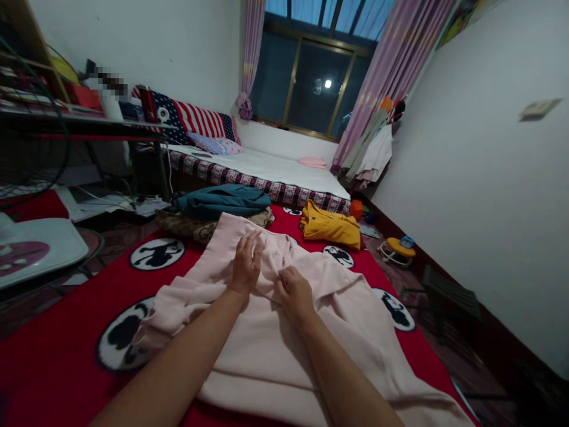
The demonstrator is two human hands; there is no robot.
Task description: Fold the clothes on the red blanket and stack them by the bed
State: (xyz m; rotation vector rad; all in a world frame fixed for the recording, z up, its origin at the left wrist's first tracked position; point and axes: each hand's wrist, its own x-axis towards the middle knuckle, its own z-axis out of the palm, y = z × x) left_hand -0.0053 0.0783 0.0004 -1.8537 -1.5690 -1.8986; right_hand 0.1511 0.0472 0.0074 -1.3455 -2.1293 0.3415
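A pale pink garment (255, 350) lies spread and wrinkled over a red cover (66, 338) printed with white circles and dark figures. My left hand (246, 261) rests on its upper part, fingers stretched forward and nothing gripped. Just to the right, my right hand (295, 293) has its fingers curled and pinches a fold of the same garment. Beyond my hands lie a folded yellow garment (331, 228) on the right and a folded teal garment (226, 200) on the left. The teal one sits on a brown patterned cloth (189, 228).
A bed with a white top (275, 161) stands below the window. On the left are a cluttered desk (93, 123) and a white chair seat (57, 261). A yellow stool (400, 247) and a dark green chair (448, 296) stand along the right wall.
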